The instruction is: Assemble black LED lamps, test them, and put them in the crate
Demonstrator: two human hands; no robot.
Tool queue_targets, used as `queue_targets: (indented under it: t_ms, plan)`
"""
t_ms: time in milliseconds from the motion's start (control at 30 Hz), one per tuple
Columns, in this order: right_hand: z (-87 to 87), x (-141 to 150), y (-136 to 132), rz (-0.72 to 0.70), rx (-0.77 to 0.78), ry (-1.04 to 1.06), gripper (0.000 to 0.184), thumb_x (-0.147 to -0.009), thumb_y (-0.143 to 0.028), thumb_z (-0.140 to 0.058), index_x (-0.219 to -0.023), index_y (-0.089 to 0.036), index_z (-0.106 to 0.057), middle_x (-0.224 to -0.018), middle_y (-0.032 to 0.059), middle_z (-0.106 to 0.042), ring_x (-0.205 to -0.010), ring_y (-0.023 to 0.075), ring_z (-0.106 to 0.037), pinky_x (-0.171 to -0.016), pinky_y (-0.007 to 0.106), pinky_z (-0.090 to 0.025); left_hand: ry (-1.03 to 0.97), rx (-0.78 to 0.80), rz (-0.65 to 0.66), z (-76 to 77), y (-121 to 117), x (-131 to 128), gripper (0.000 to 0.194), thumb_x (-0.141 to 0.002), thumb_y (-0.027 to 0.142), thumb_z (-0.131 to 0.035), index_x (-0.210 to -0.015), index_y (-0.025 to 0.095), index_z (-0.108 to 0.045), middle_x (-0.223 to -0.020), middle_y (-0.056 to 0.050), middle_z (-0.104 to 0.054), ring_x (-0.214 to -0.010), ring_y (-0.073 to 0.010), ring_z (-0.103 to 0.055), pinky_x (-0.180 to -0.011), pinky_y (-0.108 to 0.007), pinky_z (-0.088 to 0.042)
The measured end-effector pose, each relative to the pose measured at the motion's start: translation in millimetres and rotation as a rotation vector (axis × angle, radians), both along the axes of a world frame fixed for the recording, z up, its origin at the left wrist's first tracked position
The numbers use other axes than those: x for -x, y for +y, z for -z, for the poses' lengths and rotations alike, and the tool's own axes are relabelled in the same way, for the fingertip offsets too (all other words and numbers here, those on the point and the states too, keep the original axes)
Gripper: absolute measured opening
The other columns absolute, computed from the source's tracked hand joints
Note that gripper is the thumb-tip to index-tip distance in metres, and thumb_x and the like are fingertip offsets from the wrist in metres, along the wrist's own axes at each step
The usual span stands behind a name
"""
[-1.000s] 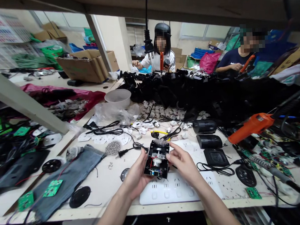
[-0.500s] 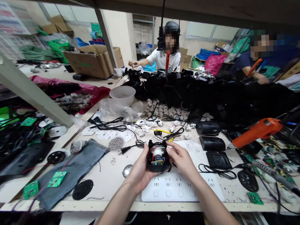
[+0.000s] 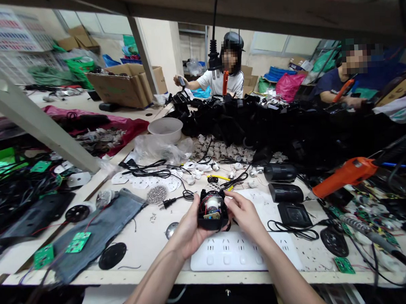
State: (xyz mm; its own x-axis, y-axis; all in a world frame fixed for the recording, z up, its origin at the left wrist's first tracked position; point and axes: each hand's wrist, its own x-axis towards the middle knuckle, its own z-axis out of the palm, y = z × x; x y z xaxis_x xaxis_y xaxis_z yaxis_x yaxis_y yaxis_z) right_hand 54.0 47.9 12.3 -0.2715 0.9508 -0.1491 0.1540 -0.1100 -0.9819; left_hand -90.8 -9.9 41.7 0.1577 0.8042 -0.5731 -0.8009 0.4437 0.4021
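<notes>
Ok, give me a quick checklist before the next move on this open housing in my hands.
1. Left hand grips housing: ok.
2. Right hand steadies its right side: ok.
3. Open side faces up, motor showing: ok.
4. Red wires inside seated: cannot tell.
5. Power strip lies right beneath the hands: ok.
6. Orange driver hangs apart at the right, untouched: ok.

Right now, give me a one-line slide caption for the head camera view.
Left hand and right hand hold an open black housing with motor and wires above a white power strip on a cluttered workbench.
</notes>
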Motion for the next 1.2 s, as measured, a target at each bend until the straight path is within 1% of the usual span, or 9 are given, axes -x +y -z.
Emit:
queue_targets:
  t_ms: [133,233,300,400,467,533,767,967,1200]
  plan:
    - [-2.4,0,-1,-0.008,-0.038,-0.037,0.046,-0.078,-0.046,-0.060,-0.110,-0.014,-0.065,-0.064,-0.0001,-0.063,-0.058,0.0173,-0.061,-0.055,0.029,-0.050,-0.010,0.026,0.002,1.1,0,1,0.065,-0.090,0.056,-0.044,-0.119,-0.001,-0.057,-0.101,-0.026,-0.070,-0.093,-0.0310,-0.070,-0.080,-0.042,-0.057]
    - [-6.9,-1,-2,-0.014,-0.079,-0.081,0.042,-0.080,-0.043,-0.058,-0.110,-0.014,-0.065,-0.065,0.0006,-0.063,-0.058,0.0180,-0.062,-0.055,0.030,-0.051,0.002,0.035,0.005,1.2,0,1,0.063,-0.091,0.056,-0.042,-0.115,0.000,-0.058,-0.096,-0.025,-0.072,-0.088,-0.0298,-0.071,-0.078,-0.041,-0.058]
    - [-12.2,-1,-4,0.005,-0.124,-0.115,0.038,-0.080,-0.039,-0.059,-0.109,-0.015,-0.065,-0.073,0.0028,-0.065,-0.062,0.0181,-0.062,-0.061,0.031,-0.051,0.018,0.031,-0.001,1.0,0,1,0.059,-0.092,0.054,-0.043,-0.113,0.001,-0.059,-0.092,-0.023,-0.073,-0.083,-0.0294,-0.072,-0.076,-0.041,-0.058]
    - [-21.4,-2,-8,0.045,-0.320,-0.197,0.025,-0.083,-0.032,-0.057,-0.099,-0.017,-0.067,-0.088,0.0064,-0.067,-0.073,0.0183,-0.062,-0.070,0.031,-0.050,0.050,0.032,-0.002,0.1,0,2,0.051,-0.092,0.050,-0.046,-0.112,0.005,-0.060,-0.088,-0.019,-0.074,-0.077,-0.0283,-0.072,-0.072,-0.043,-0.059]
    - [-25.9,-2,-11,0.027,-0.468,-0.231,0.018,-0.086,-0.028,-0.054,-0.090,-0.018,-0.068,-0.088,0.0065,-0.066,-0.076,0.0178,-0.062,-0.069,0.029,-0.050,0.074,0.030,-0.002,-1.1,0,2,0.045,-0.092,0.047,-0.048,-0.113,0.008,-0.060,-0.086,-0.015,-0.074,-0.074,-0.0268,-0.072,-0.069,-0.043,-0.059]
    - [-27.6,-2,-13,-0.018,-0.545,-0.226,0.017,-0.088,-0.026,-0.052,-0.084,-0.019,-0.066,-0.084,0.0054,-0.065,-0.076,0.0170,-0.062,-0.067,0.027,-0.049,0.094,0.027,0.000,-2.6,0,2,0.042,-0.092,0.045,-0.049,-0.112,0.010,-0.061,-0.086,-0.013,-0.074,-0.073,-0.0260,-0.072,-0.065,-0.042,-0.060]
    - [-22.5,0,-12,-0.105,-0.601,-0.213,0.009,-0.086,-0.020,-0.055,-0.082,-0.020,-0.064,-0.080,0.0030,-0.062,-0.070,0.0154,-0.059,-0.065,0.027,-0.048,0.203,0.051,0.016,-6.3,-1,-1,0.029,-0.084,0.037,-0.063,-0.094,0.010,-0.065,-0.082,-0.013,-0.074,-0.068,-0.0258,-0.071,-0.058,-0.037,-0.059]
    - [-26.2,2,-12,-0.146,-0.634,-0.241,0.012,-0.087,-0.019,-0.053,-0.078,-0.020,-0.061,-0.076,0.0021,-0.059,-0.068,0.0149,-0.056,-0.064,0.027,-0.046,0.217,0.022,-0.021,-4.9,-2,-3,0.020,-0.083,0.033,-0.062,-0.086,0.013,-0.062,-0.077,-0.010,-0.073,-0.068,-0.0239,-0.071,-0.057,-0.035,-0.058]
    - [-25.4,2,-12,-0.153,-0.774,-0.275,0.015,-0.090,-0.017,-0.050,-0.080,-0.019,-0.061,-0.080,0.0048,-0.055,-0.078,0.0181,-0.055,-0.071,0.030,-0.046,0.273,-0.030,-0.054,-0.7,-3,-5,0.021,-0.080,0.034,-0.065,-0.083,0.014,-0.062,-0.076,-0.007,-0.071,-0.071,-0.0222,-0.069,-0.059,-0.032,-0.056]
